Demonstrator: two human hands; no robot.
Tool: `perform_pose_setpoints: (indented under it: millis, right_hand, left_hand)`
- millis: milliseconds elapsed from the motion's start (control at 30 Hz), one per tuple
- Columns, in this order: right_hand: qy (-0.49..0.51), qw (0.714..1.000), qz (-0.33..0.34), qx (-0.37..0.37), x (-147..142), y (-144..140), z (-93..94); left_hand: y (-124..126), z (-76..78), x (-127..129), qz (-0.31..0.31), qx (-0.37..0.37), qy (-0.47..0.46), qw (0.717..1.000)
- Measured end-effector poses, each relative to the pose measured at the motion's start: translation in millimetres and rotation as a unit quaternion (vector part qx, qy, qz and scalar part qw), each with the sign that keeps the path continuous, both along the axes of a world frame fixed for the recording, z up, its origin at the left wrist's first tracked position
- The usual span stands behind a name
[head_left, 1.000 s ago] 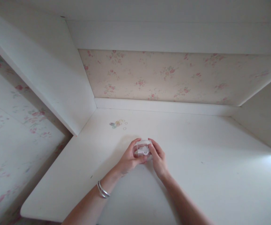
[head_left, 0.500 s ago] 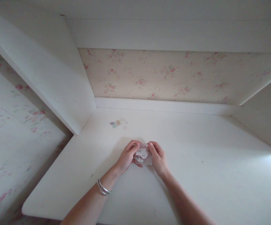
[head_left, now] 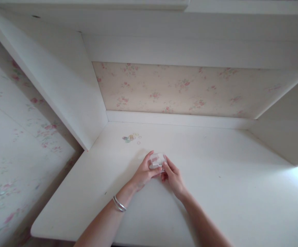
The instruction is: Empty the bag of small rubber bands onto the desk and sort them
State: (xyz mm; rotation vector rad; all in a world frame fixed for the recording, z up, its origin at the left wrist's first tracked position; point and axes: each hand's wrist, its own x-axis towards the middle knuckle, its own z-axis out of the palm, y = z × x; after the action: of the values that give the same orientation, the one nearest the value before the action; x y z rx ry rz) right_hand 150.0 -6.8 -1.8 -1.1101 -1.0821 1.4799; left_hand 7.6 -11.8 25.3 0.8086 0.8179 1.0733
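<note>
Between my two hands I hold a small clear plastic box (head_left: 157, 160) just over the white desk (head_left: 205, 206). My left hand (head_left: 144, 173) grips its left side, thumb laid along the near edge and fingers around the far left. On the right, my right hand (head_left: 173, 176) has its thumb on the box's near right corner, with the other fingers curled beneath and behind. White shapes show through the clear plastic, too small to make out. Farther back on the desk lies a loose cluster of thin coloured rings (head_left: 130, 137), apart from both hands.
A white side panel (head_left: 61, 82) rises at the desk's left, and another panel (head_left: 285, 127) at the right. The back wall (head_left: 164, 89) has floral paper above a white ledge. An overhead shelf (head_left: 164, 27) spans the top. The desk's rounded front corner (head_left: 35, 230) is at lower left.
The box has tilted and risen slightly in view. My left thumb has shifted to its near edge, and my right thumb has slid from the far right corner toward the near right. The camera view has shifted.
</note>
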Motion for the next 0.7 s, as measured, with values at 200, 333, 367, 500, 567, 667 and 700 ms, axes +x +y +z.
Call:
perform_pose_setpoints:
  millis: [200,333,367,500,567,667,700]
  right_hand:
    - [0.048,0.999,-0.011,-0.002,12,-8,5.3]
    - [0.048,0.995,-0.087,0.004,51,2,15.9]
    - [0.037,0.993,-0.111,0.004,66,7,17.1]
    - [-0.045,0.981,-0.186,-0.044,145,33,14.1]
    - [-0.101,0.969,-0.220,-0.057,186,45,9.8]
    - [-0.180,0.941,-0.272,-0.087,237,59,4.2]
    - [-0.195,0.935,-0.279,-0.095,250,62,3.1]
  left_hand:
    - [-6,-1.9,1,-0.041,0.008,-0.016,0.999]
    - [-5,-8.1,0,-0.068,-0.023,0.029,0.997]
    - [-5,-10.1,-1,-0.074,-0.022,0.037,0.996]
    - [0,-17.0,-2,-0.099,-0.011,0.046,0.994]
    - [1,-19.0,-2,-0.104,-0.011,0.049,0.993]
    - [3,-19.8,-2,-0.108,-0.014,0.053,0.993]
    - [3,-19.7,-2,-0.108,-0.015,0.054,0.993]
